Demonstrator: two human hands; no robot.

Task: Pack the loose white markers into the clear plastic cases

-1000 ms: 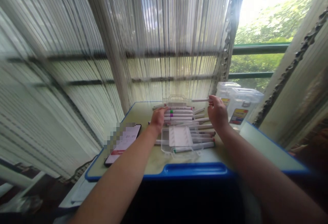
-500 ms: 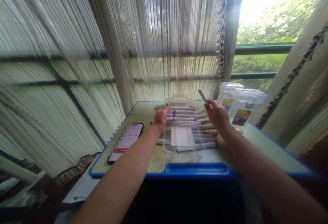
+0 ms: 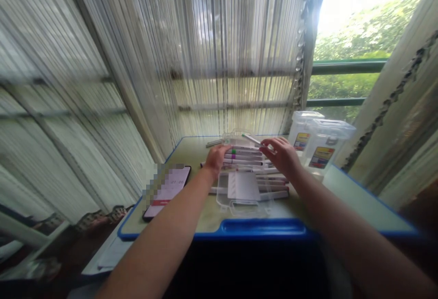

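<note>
My right hand (image 3: 282, 155) pinches a white marker (image 3: 252, 140) with a green end, tilted above the far end of the marker row. My left hand (image 3: 216, 160) is closed at the left ends of several white markers (image 3: 244, 157) laid side by side, some with green and purple bands. Its fingertips are partly hidden against them. A clear plastic case (image 3: 224, 201) lies open beneath and in front of the row, with a white insert (image 3: 242, 186) in its near part. More loose markers (image 3: 273, 195) lie under and beside the case on the right.
Two clear plastic containers (image 3: 328, 144) with labels stand at the right back of the blue-edged table (image 3: 359, 208). A phone (image 3: 167, 192) lies at the left. Another marker (image 3: 214, 143) rests near the back edge. Curtains (image 3: 219, 53) hang behind.
My right hand has moved left with the green-ended marker, bringing it lower and flatter over the row. My left hand has stayed at the markers' left ends.
</note>
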